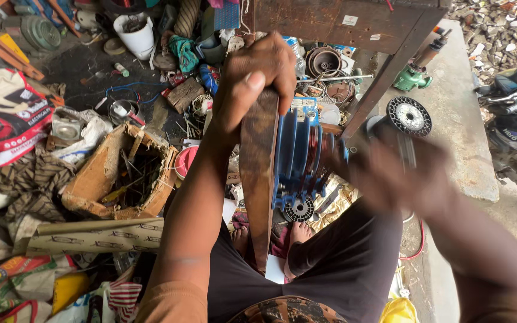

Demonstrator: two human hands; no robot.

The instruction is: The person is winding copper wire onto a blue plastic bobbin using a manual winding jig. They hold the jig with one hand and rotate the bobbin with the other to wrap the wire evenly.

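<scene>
Motor housing (299, 157): blue, finned, frame centre, against upright rusty plank (258, 173).
Left hand (257, 75): clamped over plank's top.
Right hand (399, 173): blurred (grip unreadable), centre right.

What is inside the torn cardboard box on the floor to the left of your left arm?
The cardboard box holds dark thin rods or wires and a yellow-handled tool. Its bottom is in shadow, so anything deeper is hidden. The left hand grips a rusty board nearby.
</scene>
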